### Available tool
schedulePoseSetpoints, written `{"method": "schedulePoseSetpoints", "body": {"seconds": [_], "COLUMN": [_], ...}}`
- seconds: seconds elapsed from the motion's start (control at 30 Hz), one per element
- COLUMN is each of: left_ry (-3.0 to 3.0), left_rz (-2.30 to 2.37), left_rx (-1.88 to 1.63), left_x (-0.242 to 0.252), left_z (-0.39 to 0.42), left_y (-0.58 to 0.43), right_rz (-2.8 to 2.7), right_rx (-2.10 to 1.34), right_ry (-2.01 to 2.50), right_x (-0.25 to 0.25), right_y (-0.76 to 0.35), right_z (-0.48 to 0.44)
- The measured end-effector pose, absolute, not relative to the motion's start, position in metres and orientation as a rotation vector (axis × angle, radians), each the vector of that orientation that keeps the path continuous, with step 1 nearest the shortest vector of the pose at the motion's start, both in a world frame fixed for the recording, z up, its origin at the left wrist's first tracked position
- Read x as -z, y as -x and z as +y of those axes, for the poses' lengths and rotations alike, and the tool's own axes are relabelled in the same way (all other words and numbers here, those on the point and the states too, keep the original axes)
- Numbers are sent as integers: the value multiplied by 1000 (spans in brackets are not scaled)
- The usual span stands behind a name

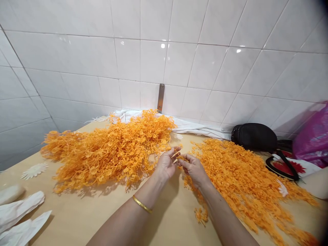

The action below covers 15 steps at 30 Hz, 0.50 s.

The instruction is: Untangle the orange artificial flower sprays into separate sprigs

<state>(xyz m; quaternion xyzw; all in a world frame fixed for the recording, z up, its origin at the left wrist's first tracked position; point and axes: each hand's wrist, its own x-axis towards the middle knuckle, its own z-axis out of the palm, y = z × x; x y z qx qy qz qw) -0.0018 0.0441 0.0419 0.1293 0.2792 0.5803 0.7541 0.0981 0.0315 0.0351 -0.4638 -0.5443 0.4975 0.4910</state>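
Observation:
Both my hands meet between two heaps of orange artificial flower pieces on the table (pixel 164 225). My left hand (pixel 167 162) is closed at the fingertips on a thin orange strand by the right edge of the tall tangled heap (pixel 112 153). With thumb and fingers pinched, my right hand (pixel 193 167) grips a small orange flower piece (pixel 182 158) on that strand. The flatter spread of loose orange pieces (pixel 238 177) lies beside and beyond my right forearm. One small orange clump (pixel 201 216) sits apart, close to that forearm.
White cloth (pixel 200 127) runs along the tiled wall (pixel 151 58). A black pouch (pixel 253 136) and a purple bag (pixel 311 135) stand at the right. White gloves (pixel 23 212) and a white petal-shaped piece (pixel 34 171) lie at the left. A metal bracket (pixel 160 98) is fixed to the wall.

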Motion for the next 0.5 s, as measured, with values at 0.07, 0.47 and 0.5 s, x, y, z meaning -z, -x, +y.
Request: {"method": "schedulePoseSetpoints", "body": {"seconds": [0.07, 0.47, 0.5], "left_ry": [-269, -203, -215], "left_rz": [586, 421, 414], "left_rx": [-1258, -1181, -1163], "left_x": [-44, -48, -48], "left_z": [45, 47, 47], "left_y": [5, 10, 11], "right_rz": [-1477, -1886, -1911], "right_rx": [-1107, -1087, -1208], "right_ry": [1093, 1039, 1001], "right_x": [-35, -64, -68], "right_y": [-99, -113, -116], "right_z": [31, 20, 18]}}
